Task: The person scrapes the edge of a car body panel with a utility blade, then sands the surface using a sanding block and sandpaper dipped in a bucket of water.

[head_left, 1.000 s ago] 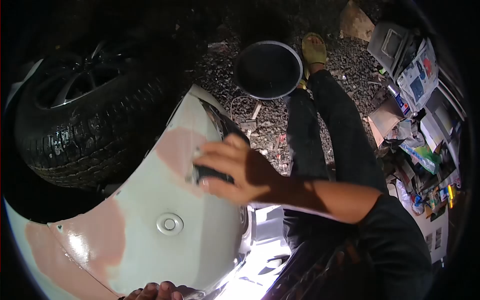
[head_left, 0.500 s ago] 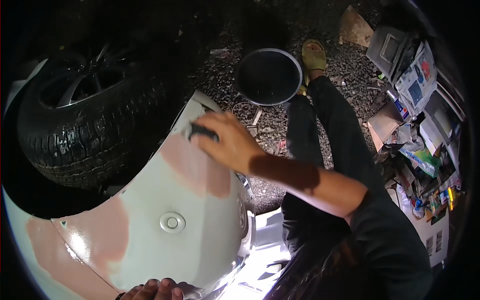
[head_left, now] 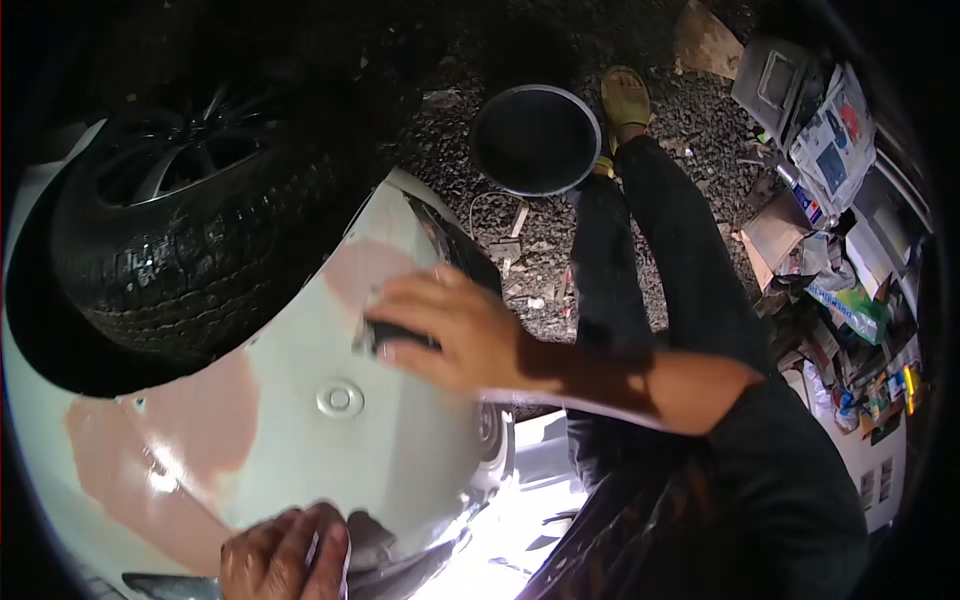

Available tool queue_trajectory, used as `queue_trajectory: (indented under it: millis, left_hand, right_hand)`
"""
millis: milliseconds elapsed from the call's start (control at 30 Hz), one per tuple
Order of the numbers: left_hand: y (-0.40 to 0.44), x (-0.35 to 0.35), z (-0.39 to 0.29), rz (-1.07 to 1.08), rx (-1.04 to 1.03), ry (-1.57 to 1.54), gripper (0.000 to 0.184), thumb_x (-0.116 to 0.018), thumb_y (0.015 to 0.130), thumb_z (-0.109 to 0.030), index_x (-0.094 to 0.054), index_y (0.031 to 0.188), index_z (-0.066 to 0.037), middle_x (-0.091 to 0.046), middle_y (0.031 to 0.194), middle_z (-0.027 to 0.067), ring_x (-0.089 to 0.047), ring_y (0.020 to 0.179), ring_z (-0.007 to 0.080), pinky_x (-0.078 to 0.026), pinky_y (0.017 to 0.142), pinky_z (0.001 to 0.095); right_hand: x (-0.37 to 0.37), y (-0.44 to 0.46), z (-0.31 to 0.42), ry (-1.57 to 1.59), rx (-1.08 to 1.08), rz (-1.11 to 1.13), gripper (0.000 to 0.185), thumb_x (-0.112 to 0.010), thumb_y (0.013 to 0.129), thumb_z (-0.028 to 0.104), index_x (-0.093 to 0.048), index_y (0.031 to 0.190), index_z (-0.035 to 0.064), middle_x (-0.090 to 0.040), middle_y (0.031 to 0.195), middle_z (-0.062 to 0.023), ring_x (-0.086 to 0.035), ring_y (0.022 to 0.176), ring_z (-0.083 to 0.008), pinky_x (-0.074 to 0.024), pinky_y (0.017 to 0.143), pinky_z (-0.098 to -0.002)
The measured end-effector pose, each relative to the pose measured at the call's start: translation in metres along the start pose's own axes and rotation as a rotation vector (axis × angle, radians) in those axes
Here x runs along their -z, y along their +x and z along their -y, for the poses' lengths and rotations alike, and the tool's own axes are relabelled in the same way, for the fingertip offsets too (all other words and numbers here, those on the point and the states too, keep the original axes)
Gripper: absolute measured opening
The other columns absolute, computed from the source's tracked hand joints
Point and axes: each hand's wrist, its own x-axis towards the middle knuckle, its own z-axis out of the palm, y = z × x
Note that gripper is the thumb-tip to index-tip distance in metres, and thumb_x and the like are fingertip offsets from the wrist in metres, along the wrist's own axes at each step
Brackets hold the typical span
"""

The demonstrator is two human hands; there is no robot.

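My right hand [head_left: 455, 335] reaches in from the right, its fingers wrapped round a small dark block [head_left: 402, 336]. The block is pressed against the pale car body panel [head_left: 300, 350], just below the upper pinkish patch [head_left: 365, 268]. Fingers and block are slightly blurred. At the bottom edge, my left hand [head_left: 285, 555] lies on the panel with its fingers extended and close together; the rest of it is cut off. Between the hands is a round raised fitting [head_left: 340, 399]. A larger pinkish patch [head_left: 200, 430] covers the lower left of the panel.
A black tyre [head_left: 190, 270] fills the wheel arch at upper left. Beyond the panel, a round dark basin [head_left: 535, 140] stands on gravel [head_left: 700, 180], beside a foot in a yellowish sandal [head_left: 626, 98]. Newspaper [head_left: 832, 145], cardboard [head_left: 772, 238] and mixed scraps lie at right.
My right hand moved up the panel with the block, then back down and slightly left. My left hand now shows more, higher in view. The view has shifted a little.
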Motion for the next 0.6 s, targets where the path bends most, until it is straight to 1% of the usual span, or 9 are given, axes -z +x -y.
queue_trajectory:
  millis: [67,133,167,233,333,400,433,533,600]
  left_hand:
    - [0.001,0.0,-0.001,-0.081,0.025,-0.032,0.063,-0.068,0.072,0.0,-0.066,0.134,-0.012,-0.068,0.125,0.0184,-0.067,0.104,0.0381,-0.052,0.087,0.0477]
    - [0.007,0.008,-0.003,-0.2,0.118,0.012,0.049,-0.07,0.077,-0.018,-0.066,0.126,-0.009,-0.063,0.123,0.019,-0.062,0.107,0.0383,-0.051,0.089,0.049]
    - [0.008,0.005,0.0,-0.293,0.181,0.059,0.043,-0.072,0.082,-0.03,-0.067,0.117,-0.006,-0.062,0.116,0.0173,-0.06,0.105,0.0353,-0.049,0.088,0.0498]
    - [-0.001,-0.001,0.011,-0.488,0.398,-0.059,0.057,-0.071,0.085,-0.038,-0.063,0.126,0.0,-0.058,0.122,0.0222,-0.057,0.109,0.0416,-0.048,0.093,0.0519]
    - [0.015,-0.005,-0.001,-0.623,0.735,-0.488,0.035,-0.067,0.095,-0.025,-0.063,0.115,0.003,-0.064,0.101,0.0157,-0.061,0.094,0.0283,-0.049,0.088,0.0379]
    - [0.048,-0.012,-0.017,-0.602,0.562,-0.383,0.027,-0.072,0.092,-0.014,-0.064,0.112,0.001,-0.066,0.102,0.0152,-0.065,0.095,0.028,-0.051,0.088,0.0368]
    - [0.073,-0.016,-0.031,-0.578,0.57,-0.401,0.025,-0.073,0.092,-0.015,-0.066,0.111,0.0,-0.067,0.102,0.0148,-0.066,0.095,0.0293,-0.052,0.088,0.0379]
    - [0.149,-0.05,-0.071,-0.553,0.47,-0.535,0.027,-0.076,0.092,-0.019,-0.066,0.11,-0.001,-0.067,0.102,0.0157,-0.067,0.093,0.0318,-0.052,0.085,0.0391]
    - [0.184,-0.068,-0.103,-0.429,0.312,-0.76,0.039,-0.076,0.094,-0.022,-0.063,0.123,0.001,-0.066,0.113,0.0185,-0.066,0.103,0.0335,-0.052,0.091,0.0407]
  right_hand:
    - [0.01,0.041,-0.025,0.06,-0.267,0.01,0.042,-0.072,0.093,0.03,-0.072,0.125,0.0037,-0.069,0.126,-0.0201,-0.061,0.123,-0.0384,-0.0479,0.105,-0.0473]
    - [-0.001,0.072,-0.068,0.084,-0.5,-0.187,0.048,-0.07,0.095,0.03,-0.067,0.128,-0.0047,-0.07,0.122,-0.0278,-0.067,0.114,-0.0425,-0.0512,0.1,-0.0446]
    - [0.002,0.074,-0.069,0.074,-0.47,-0.221,0.049,-0.07,0.095,0.03,-0.066,0.129,-0.0048,-0.07,0.123,-0.0281,-0.067,0.116,-0.0418,-0.0511,0.1,-0.0439]
    - [-0.003,0.064,-0.062,0.08,-0.441,-0.263,0.049,-0.07,0.096,0.03,-0.066,0.13,-0.0049,-0.069,0.124,-0.0288,-0.066,0.118,-0.0404,-0.051,0.101,-0.0425]
    - [0.055,0.022,-0.033,0.207,-0.453,-0.2,0.06,-0.076,0.091,0.03,-0.06,0.139,-0.0028,-0.064,0.135,-0.0263,-0.064,0.125,-0.037,-0.0495,0.105,-0.0408]
    - [0.091,-0.02,-0.013,0.161,-0.348,-0.098,0.081,-0.08,0.087,0.029,-0.045,0.154,0.0013,-0.058,0.143,-0.0275,-0.061,0.129,-0.0381,-0.0478,0.108,-0.0409]
    - [0.11,-0.038,0.004,0.129,-0.31,0.045,0.099,-0.082,0.085,0.029,-0.027,0.164,0.0055,-0.054,0.147,-0.03,-0.059,0.131,-0.0414,-0.0466,0.111,-0.0419]
    - [0.138,-0.073,0.043,0.163,-0.266,0.229,0.106,-0.084,0.082,0.028,-0.022,0.167,0.0122,-0.055,0.143,-0.0316,-0.059,0.13,-0.0446,-0.0478,0.108,-0.0449]
    - [0.155,-0.078,0.053,0.226,-0.252,0.252,0.105,-0.084,0.081,0.027,-0.024,0.166,0.0163,-0.058,0.134,-0.0324,-0.06,0.125,-0.0466,-0.0502,0.102,-0.0469]
